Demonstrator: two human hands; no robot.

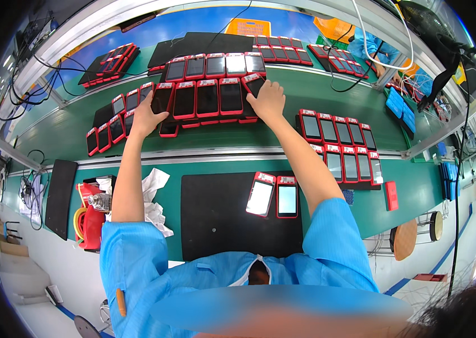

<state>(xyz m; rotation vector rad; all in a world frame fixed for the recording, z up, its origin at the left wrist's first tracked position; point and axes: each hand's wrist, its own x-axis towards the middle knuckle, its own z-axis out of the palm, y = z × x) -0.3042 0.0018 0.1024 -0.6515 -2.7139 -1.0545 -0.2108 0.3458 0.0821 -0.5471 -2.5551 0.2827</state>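
Before me sits a stacked group of red handheld terminals [207, 99] with dark screens, in rows on the green bench. At its left end my left hand [145, 117] closes on the edge of the outermost terminal [162, 98], thumb along its near side. My right hand [269, 101] grips the other end, where a tilted terminal [253, 84] leans off the row; its fingertips are partly hidden. Closer to my body, two terminals [260, 194] with lit screens lie side by side on a black mat [221, 225].
More terminals lie in groups at left [116, 128] and right [339, 135]. White crumpled paper [155, 194] and a red holder with yellow tape [87, 219] are left of the mat. A metal rail [215, 152] crosses the bench; cables hang above. Another person's blue sleeve [364, 45] shows far right.
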